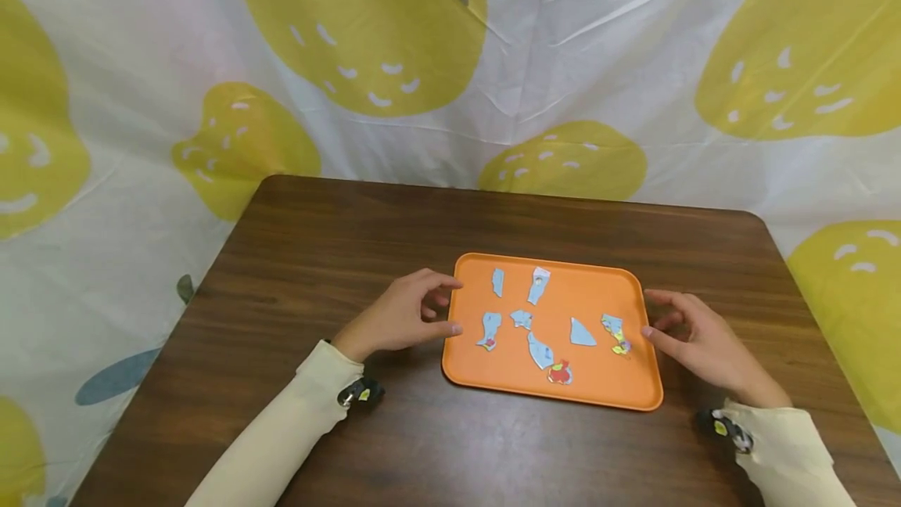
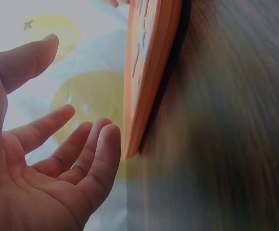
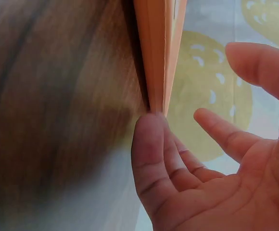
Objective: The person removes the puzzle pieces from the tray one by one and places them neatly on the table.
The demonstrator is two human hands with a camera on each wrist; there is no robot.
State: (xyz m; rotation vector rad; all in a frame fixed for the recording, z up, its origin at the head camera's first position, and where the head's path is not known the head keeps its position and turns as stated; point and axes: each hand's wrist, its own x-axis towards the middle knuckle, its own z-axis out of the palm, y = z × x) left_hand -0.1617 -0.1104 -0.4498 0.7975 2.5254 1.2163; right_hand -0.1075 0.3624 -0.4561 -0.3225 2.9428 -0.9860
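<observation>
Orange tray (image 1: 591, 296) approx. mid of brown desk (image 1: 338, 233), w/ mostly blue pcs (image 1: 582, 332) spread on it, one nr far-L corner. L hand (image 1: 401, 313) wide, holding nothing, by tray's L edge; R hand (image 1: 714, 346) same, by R edge, contact unclear.

White cloth backdrop (image 1: 598, 45) behind and to the left; creased upper centre. Printed with large yellow fruit shapes (image 1: 366, 22), white curved dashes on them; blue-grey leaf print (image 1: 116, 376) lower left. Dark brown table (image 1: 352, 241), wood-grained, far corners rounded, far edge near cloth. Soft pale glare (image 1: 503, 433) on its near part.
</observation>
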